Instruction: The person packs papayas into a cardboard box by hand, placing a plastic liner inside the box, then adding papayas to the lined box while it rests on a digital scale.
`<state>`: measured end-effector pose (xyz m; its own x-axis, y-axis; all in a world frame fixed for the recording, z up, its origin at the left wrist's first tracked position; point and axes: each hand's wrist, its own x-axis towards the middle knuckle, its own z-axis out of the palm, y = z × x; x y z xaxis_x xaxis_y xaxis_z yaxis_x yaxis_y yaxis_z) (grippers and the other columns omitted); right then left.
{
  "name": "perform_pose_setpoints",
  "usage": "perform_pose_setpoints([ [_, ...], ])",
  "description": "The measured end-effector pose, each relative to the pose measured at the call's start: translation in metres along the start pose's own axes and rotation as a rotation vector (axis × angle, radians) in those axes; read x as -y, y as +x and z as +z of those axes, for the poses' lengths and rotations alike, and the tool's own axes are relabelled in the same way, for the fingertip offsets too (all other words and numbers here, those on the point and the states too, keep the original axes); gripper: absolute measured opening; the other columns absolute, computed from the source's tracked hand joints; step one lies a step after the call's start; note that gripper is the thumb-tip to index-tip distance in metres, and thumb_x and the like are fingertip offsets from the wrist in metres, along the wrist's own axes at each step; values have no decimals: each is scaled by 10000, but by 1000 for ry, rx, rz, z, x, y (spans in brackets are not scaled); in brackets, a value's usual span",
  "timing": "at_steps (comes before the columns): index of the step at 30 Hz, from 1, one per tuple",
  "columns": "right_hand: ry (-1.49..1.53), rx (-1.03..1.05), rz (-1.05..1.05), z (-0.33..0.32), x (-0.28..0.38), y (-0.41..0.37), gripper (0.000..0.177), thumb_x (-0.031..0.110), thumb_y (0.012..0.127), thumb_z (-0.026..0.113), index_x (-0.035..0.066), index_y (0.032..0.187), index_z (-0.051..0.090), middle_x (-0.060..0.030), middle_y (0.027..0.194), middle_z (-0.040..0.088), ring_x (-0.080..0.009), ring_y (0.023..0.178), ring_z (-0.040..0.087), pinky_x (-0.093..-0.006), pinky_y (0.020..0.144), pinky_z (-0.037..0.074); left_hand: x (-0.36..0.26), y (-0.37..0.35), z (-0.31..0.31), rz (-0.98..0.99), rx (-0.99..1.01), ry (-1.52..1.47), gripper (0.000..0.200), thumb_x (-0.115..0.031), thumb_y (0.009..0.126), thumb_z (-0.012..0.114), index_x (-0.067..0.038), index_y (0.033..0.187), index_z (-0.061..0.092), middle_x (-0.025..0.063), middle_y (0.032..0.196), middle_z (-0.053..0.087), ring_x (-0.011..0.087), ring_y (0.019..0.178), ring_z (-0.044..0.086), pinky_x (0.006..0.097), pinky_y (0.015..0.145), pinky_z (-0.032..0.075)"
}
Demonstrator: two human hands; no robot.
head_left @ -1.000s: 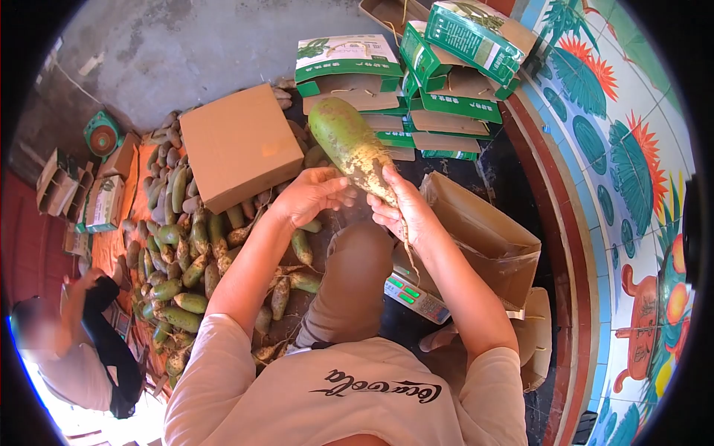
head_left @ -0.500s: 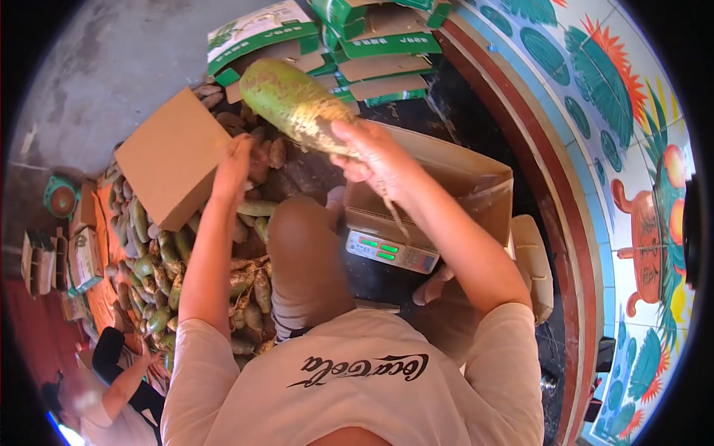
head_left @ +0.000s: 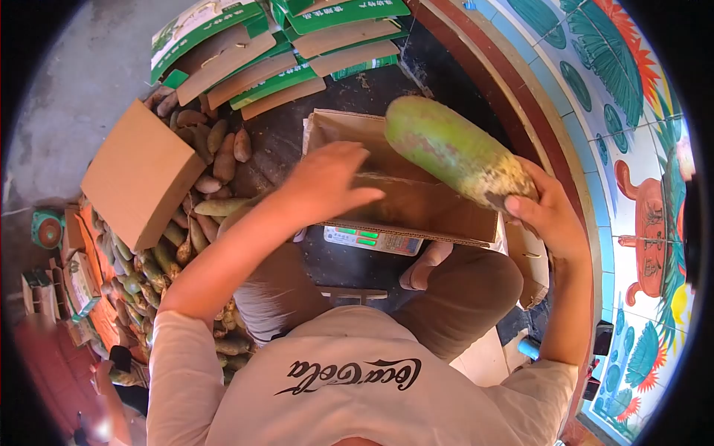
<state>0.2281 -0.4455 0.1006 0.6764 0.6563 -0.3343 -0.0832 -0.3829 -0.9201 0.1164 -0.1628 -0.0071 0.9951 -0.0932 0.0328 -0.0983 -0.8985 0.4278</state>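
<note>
From my head view, I registered the right hand (head_left: pixel 547 208) closed around the root end of the radish (head_left: pixel 450 149), thumb on the near side. The radish was tilted, green end toward the far left, and masked the far right corner of the box (head_left: pixel 424 208). The left hand (head_left: pixel 331 182) was half open and unloaded, thumb spread from the fingers, above the box's left end. The scale (head_left: pixel 372 239) showed its display beyond the box's near edge. I noted roots (head_left: pixel 223 160) on the floor (head_left: pixel 275 149) along the carton's (head_left: pixel 141 175) right edge.
</note>
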Motion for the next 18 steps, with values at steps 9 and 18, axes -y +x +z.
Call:
perform_pose_setpoints([
  [9,-185,4,63,-21,-15,1,649,242,746,751,-29,1255,454,-67,965,607,-128,902,560,-255,798,454,-29,46,70,-22,923,-143,917,-739,814,302,62,1222,480,280,1117,552,406,1031,543,427,909,420],
  [18,-1273,261,-11,13,-25,78,564,279,727,707,-16,1163,504,-203,890,640,-353,871,618,-384,743,495,-44,-2,84,136,637,5,711,-479,761,634,68,1185,471,209,1051,554,328,1018,549,464,966,370],
])
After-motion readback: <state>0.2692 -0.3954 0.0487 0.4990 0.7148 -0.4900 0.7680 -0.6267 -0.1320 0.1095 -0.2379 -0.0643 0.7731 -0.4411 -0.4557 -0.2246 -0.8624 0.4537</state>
